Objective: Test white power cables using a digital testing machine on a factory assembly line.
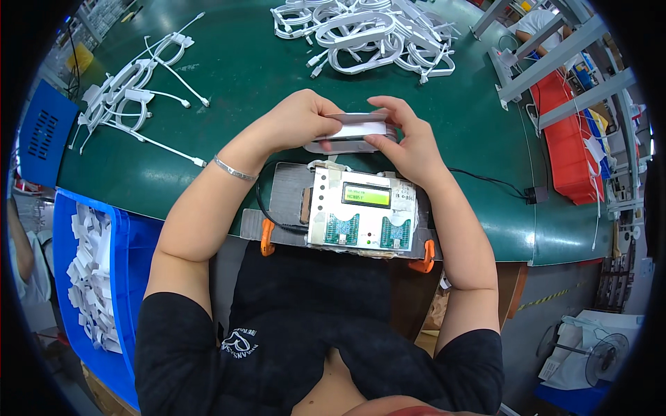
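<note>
Above the far side of a cable tester [333, 191], both my hands hold a coiled white cable [340, 147] with a folded white paper band [364, 130] at it. My left hand [302, 121] pinches the band's left end, fingers closed. On the other side, my right hand [409, 142] has its thumb along the band's lower edge and its fingers curved behind. Whether the paper is fully round the coil I cannot tell. The white tester has a lit green display [366, 195] and two green socket boards [342, 229].
Bundled white cables [374, 31] lie at the table's back, looser ones [132, 97] at left. Orange clamps [267, 237] hold the tester's board. A blue bin [118, 277] of white paper pieces stands left, a red crate [565, 139] right. A black cord [489, 179] crosses the green table.
</note>
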The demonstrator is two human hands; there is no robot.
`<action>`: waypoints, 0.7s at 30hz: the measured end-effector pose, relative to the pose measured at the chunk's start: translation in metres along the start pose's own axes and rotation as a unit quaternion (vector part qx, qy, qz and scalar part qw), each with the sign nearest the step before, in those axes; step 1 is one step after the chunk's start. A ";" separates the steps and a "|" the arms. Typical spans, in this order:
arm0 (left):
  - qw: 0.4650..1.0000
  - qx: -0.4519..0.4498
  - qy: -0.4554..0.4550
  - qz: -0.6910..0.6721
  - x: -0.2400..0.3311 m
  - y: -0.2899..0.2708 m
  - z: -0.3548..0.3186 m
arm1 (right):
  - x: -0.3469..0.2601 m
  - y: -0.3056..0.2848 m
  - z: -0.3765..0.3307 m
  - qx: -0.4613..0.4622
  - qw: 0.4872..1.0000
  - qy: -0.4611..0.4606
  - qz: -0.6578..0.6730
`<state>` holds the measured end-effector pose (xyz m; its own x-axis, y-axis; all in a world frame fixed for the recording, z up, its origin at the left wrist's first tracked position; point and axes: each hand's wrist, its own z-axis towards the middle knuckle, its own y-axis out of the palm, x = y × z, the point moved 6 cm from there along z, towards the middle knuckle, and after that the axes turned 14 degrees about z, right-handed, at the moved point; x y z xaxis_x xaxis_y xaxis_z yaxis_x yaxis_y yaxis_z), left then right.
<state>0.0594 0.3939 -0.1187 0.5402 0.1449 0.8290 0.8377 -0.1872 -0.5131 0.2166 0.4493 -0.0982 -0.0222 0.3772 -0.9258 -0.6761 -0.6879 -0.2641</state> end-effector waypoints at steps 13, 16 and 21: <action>0.944 0.154 0.104 0.274 0.003 0.007 0.021 | 0.037 -0.013 0.012 0.021 0.996 0.061 -0.057; 0.956 0.141 0.077 0.244 -0.004 0.005 0.024 | 0.040 -0.008 0.012 -0.011 0.993 0.100 -0.054; 0.967 0.136 0.046 0.210 -0.002 0.009 0.025 | 0.041 -0.009 0.012 -0.009 0.995 0.062 -0.077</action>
<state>0.0681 0.4161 -0.1301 0.8380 0.0219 0.5453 0.5436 0.0545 -0.8376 0.2127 0.4784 -0.1307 0.1734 0.4006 -0.8997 -0.6511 -0.6388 -0.4099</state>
